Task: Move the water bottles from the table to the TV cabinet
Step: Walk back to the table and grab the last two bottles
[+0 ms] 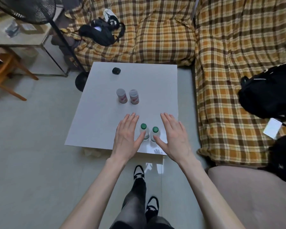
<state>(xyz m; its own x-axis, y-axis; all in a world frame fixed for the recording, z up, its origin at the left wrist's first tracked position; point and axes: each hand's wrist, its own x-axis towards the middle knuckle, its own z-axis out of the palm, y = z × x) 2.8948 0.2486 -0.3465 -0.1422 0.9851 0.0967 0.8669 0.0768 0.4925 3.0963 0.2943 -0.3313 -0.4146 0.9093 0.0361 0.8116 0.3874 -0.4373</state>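
Near front edge of white table (92, 113): two green-capped water bottles (149, 133) upright, side by side. Left hand (126, 134) and right hand (174, 135) flank them, fingers spread, gripping nothing. Clear plastic, likely smooth, squashy, tippy; best grabbed mid-body below caps.

Glossy white table (106, 113); clear plastic bottles (145, 134) with green caps; plaid cloth sofa cover (163, 30); wooden chair (5, 71) far left

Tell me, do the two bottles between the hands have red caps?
No. Both water bottles standing on the white table between the left hand and right hand have green caps.
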